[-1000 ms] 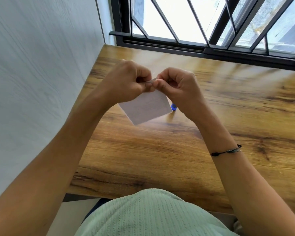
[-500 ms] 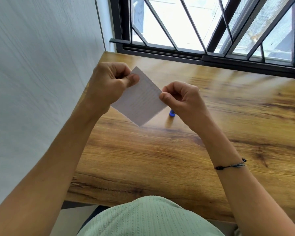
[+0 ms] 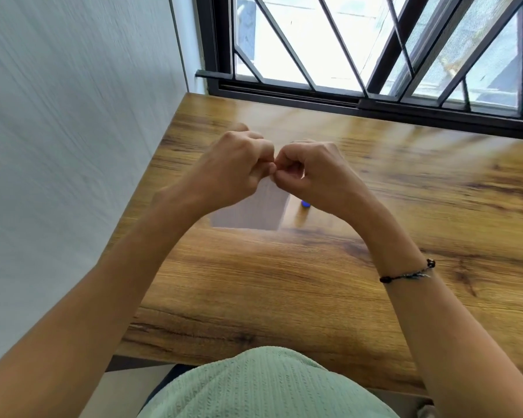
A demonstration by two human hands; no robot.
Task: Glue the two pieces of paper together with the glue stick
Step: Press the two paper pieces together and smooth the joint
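Note:
A small white paper [image 3: 251, 211] hangs in the air above the wooden table [image 3: 284, 282]. My left hand [image 3: 233, 167] and my right hand [image 3: 311, 170] are side by side, knuckles up, and both pinch the paper's top edge where their fingertips meet. Whether it is one sheet or two laid together cannot be made out. A small blue tip of the glue stick [image 3: 305, 204] shows on the table just under my right wrist; the rest of it is hidden.
A grey wall [image 3: 73, 146] runs along the table's left edge. A black-framed window with bars [image 3: 375, 70] stands right behind the table's far edge. My green shirt [image 3: 254, 387] fills the bottom of the view.
Half a second ago my hands were apart, holding the paper by opposite corners. Now they have come together at its top edge, and the paper hangs below them.

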